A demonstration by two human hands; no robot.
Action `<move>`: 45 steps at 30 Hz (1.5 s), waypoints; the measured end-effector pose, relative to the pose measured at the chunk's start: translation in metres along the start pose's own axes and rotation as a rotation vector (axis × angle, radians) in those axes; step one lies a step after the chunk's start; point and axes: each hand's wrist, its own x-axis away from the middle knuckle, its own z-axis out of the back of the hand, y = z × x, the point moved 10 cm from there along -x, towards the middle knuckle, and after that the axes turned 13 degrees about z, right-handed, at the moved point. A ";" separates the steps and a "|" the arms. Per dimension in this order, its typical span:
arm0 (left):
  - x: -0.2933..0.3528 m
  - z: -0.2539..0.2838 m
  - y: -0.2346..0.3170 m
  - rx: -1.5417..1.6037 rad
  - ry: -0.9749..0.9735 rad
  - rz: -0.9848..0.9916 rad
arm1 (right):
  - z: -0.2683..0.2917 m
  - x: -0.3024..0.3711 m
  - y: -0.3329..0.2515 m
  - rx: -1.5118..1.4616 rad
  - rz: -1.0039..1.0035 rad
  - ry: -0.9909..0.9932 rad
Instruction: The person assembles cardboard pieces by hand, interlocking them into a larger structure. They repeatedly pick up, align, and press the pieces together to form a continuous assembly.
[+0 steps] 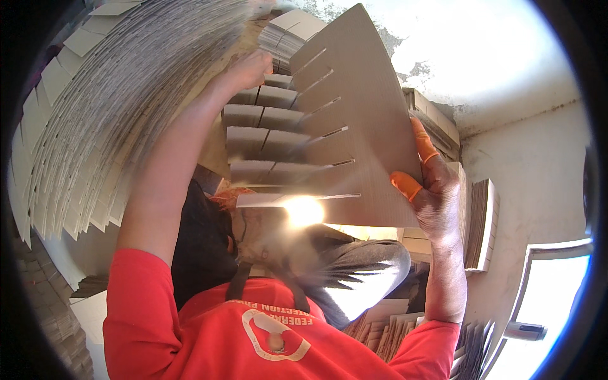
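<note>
A large brown cardboard sheet (pixel 373 145) with a row of slots along its left side stands tilted in front of me. My right hand (pixel 437 183) grips its right edge, with orange covers on the thumb and a finger. Several narrower cardboard strips (pixel 266 139) lie one behind another to the left, their right ends meeting the sheet at its slots. My left hand (pixel 253 68) is closed at the far end of these strips, beside the sheet's upper left edge. What its fingers hold, if anything, is hidden.
A long, curved stack of cardboard pieces (pixel 126 95) fills the left side. More cardboard stacks stand behind the sheet (pixel 294 28) and by the right wall (pixel 484 225). Slotted pieces (pixel 386 329) lie at the lower right. My bent leg (pixel 361 266) is below the sheet.
</note>
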 end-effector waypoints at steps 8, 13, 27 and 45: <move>-0.012 -0.013 -0.007 -0.011 -0.087 0.095 | -0.033 -0.022 0.012 -0.025 0.119 -0.165; -0.015 -0.015 0.002 0.009 -0.079 0.119 | -0.068 -0.015 0.028 0.104 0.138 -0.272; -0.010 -0.011 -0.008 0.043 0.058 0.070 | -0.096 -0.014 0.006 0.134 0.218 -0.359; 0.033 0.052 0.002 0.292 0.288 -0.051 | -0.096 -0.008 0.051 -0.037 -0.008 -0.345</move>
